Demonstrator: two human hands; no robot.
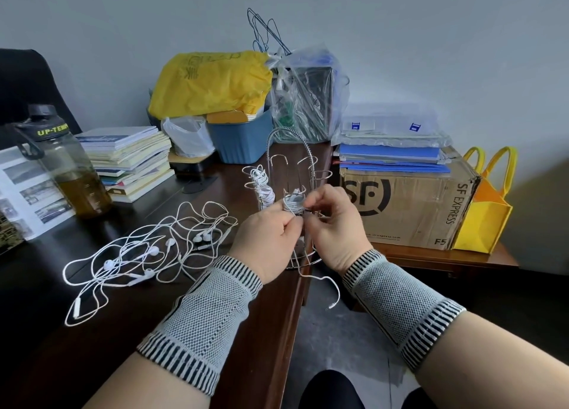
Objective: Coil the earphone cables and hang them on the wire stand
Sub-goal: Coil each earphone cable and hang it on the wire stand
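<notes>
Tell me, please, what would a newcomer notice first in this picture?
Probably the two hands at the centre: the left hand and right hand pinch a coiled earphone cable against the wire stand. Next, the tangle of white earphones on the dark desk to the left, and the yellow bag behind.

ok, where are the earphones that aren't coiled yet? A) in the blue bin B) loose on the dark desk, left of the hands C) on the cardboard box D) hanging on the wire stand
B: the tangled white earphones lie spread on the desk, left of the left hand.
</notes>
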